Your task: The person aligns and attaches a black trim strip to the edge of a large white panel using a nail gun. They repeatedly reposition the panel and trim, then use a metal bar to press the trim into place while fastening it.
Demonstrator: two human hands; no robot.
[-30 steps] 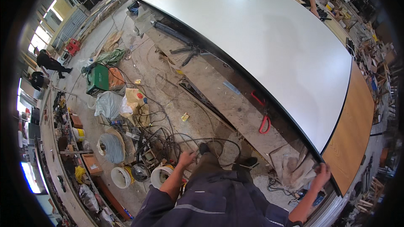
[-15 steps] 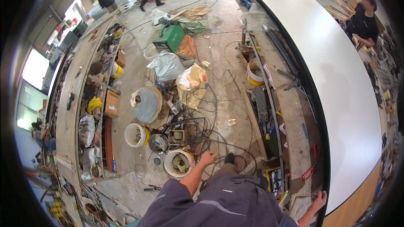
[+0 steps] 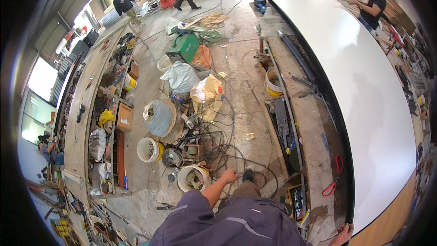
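- Left hand (image 3: 230, 176) reaches into black cables (image 3: 218, 148) just right of the white bucket (image 3: 193, 178); grip unclear.
- Right hand (image 3: 343, 236) rests on the white panel (image 3: 364, 95) edge, well right of the bucket; fingers spread.

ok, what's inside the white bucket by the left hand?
White bucket, beside the left hand: brownish, greyish clutter inside, too small to identify. Its bottom is covered.

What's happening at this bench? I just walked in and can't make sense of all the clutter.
A person in dark work clothes is bending over the floor. Their left hand reaches down to a tangle of black cables beside a white bucket; whether it has a grip on one is unclear. Their right hand rests on the corner of a large white panel lying flat. Bags, buckets and a wire spool litter the floor, and other people stand farther off.
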